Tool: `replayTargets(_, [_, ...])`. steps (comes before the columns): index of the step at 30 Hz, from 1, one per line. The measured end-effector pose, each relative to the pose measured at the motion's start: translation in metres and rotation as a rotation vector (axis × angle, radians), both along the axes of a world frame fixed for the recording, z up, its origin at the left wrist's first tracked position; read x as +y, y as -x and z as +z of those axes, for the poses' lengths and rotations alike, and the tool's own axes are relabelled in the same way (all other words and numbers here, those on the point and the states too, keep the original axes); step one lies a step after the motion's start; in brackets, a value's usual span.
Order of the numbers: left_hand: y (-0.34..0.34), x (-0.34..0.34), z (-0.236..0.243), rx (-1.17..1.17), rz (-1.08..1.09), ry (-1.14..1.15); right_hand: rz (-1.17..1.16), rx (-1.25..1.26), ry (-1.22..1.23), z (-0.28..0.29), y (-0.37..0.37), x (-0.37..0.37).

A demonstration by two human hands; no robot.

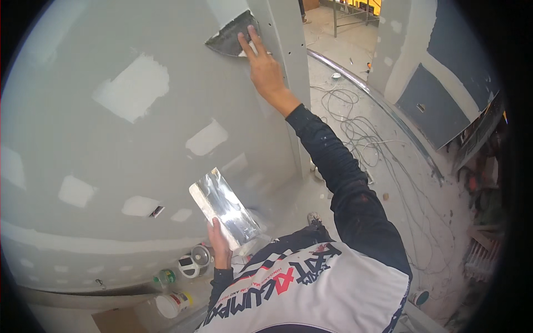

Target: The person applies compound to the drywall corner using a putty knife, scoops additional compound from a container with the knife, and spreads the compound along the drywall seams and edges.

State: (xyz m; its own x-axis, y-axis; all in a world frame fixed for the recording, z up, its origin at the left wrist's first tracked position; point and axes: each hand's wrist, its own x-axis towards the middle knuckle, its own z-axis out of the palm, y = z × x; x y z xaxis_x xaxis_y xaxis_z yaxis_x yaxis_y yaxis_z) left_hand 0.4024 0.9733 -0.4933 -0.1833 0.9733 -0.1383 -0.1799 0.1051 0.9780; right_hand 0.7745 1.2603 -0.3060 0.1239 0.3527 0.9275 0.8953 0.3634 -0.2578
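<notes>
Grasping a broad filling knife (227, 36) in the right hand (266, 75), with two fingers spread over its dark blade. Holding it against a grey wall (111, 166) at the far end, just left of the wall's corner edge. Gripping a long shiny metal pan (225, 205) by its near left side in the left hand (219, 244), tilted, well below the knife and in front of the wall.

Dotted across that wall with white filler patches (136, 91), large and small, and cut through low down by a small dark opening (157, 211).

Crowded near left, at the wall's foot, with a white bucket (167, 305), a green bottle (164, 279) and a pale round item (201, 255) of unclear kind, all close together. Bordered there by a brown sheet (119, 321).

Opening, right of the corner, onto a pale floor (330, 55). Strewn there with looped grey cables (348, 102), trailing toward the near right and lying right across the walking space. Crossed farther right by a long curved metal track (361, 84), in front of a second wall with a dark grey board (430, 94). Partly hidden on the near side behind the dark right sleeve (338, 161). Showing metal frame legs (335, 22) at the far end. Piled along the right edge with clutter (483, 180) too dark to name.
</notes>
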Motion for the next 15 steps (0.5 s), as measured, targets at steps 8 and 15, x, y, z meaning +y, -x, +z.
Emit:
replayTargets(8, [0.008, -0.01, -0.009, 0.101, 0.147, 0.123, 0.091, 0.066, 0.25, -0.124, 0.004, -0.013])
replayTargets(15, [0.017, -0.018, -0.006, 0.004, 0.119, 0.224, 0.139, 0.129, 0.675, -0.313, 0.026, -0.044])
